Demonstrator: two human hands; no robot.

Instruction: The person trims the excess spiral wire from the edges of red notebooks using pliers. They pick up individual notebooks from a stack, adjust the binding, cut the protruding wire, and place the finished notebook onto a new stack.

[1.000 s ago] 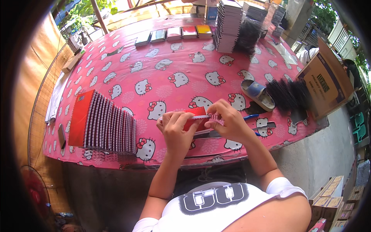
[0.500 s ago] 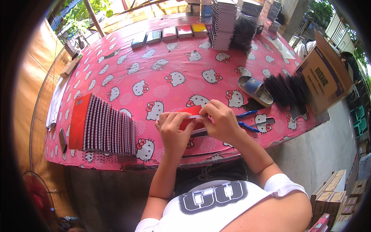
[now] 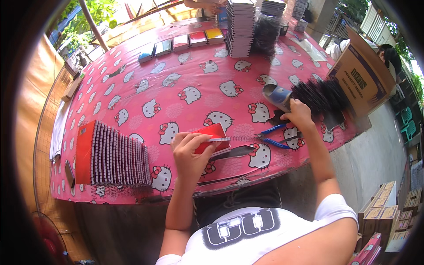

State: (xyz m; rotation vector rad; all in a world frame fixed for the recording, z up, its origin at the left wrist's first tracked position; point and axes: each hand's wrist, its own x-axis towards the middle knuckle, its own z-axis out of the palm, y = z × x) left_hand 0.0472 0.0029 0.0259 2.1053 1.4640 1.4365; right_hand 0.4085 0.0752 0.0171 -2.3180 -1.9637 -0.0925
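Note:
My left hand (image 3: 190, 148) is closed on a small red notebook (image 3: 214, 130), with its white page edge facing me, low over the table near the front edge. My right hand (image 3: 299, 115) is empty as far as I can see, its thumb held apart from its bent fingers. It hovers beside a blue-grey slipper (image 3: 277, 96) and a heap of black spiral binding coils (image 3: 316, 95). Blue-handled pliers (image 3: 274, 136) lie between my hands, close below the right one. A dark flat strip (image 3: 236, 152) is by the notebook.
A tall stack of red spiral notebooks (image 3: 117, 154) stands at left. Several coloured notebooks (image 3: 181, 43) line the far side, beside tall notebook stacks (image 3: 240, 31). An open cardboard box (image 3: 362, 75) sits at right. Another person's hands (image 3: 214, 6) show at the far edge.
My right hand has let go of the red notebook and moved right, toward the slipper and coils. My left hand still holds the notebook. Another person's hands have appeared at the far edge.

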